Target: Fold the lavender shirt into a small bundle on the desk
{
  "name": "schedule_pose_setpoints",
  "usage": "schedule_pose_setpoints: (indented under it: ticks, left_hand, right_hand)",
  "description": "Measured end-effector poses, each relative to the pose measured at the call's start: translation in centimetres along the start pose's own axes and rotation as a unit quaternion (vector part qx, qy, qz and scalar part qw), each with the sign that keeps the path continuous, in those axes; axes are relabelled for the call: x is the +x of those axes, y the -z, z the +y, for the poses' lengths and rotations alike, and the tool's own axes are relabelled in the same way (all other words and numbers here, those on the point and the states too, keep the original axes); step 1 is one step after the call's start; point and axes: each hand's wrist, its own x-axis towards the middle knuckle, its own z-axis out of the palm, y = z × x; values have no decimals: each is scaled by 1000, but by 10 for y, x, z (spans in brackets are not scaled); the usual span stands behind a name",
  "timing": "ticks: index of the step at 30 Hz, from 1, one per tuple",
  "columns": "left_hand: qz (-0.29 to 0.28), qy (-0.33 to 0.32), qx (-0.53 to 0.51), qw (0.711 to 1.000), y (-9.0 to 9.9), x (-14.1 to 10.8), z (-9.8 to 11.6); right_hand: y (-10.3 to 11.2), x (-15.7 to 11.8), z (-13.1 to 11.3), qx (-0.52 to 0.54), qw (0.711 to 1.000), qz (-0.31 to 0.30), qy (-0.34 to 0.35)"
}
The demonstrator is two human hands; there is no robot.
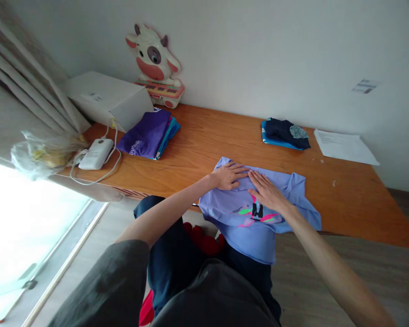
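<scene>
A lavender T-shirt (221,204) with a pink, green and black print lies spread on the wooden table, its lower part hanging over the front edge toward my lap. My left hand (229,175) rests flat on its upper left area, fingers stretched out to the right. Across the upper middle, just above the print, lies my right hand (266,190), also flat with fingers extended. The fingertips of both hands nearly meet. Neither hand grips the cloth.
On the wooden table (204,131) are a purple folded clothes stack (146,134), a dark blue folded stack (282,131) and paper (346,146). At left stand a white box (105,97), a cow toy keyboard (157,68), a white corded device (96,154) and a plastic bag (44,154).
</scene>
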Motion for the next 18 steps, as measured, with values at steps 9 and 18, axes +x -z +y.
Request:
schedule_pose_setpoints:
  ticks: [9, 18]
  left_hand:
    - [1, 8, -5, 1000, 1, -1, 0]
    - [-1, 4, -7, 1000, 3, -1, 1]
  right_hand:
    - [3, -28, 19, -8, 1000, 4, -13]
    - [5, -51, 33, -26, 998, 18, -62]
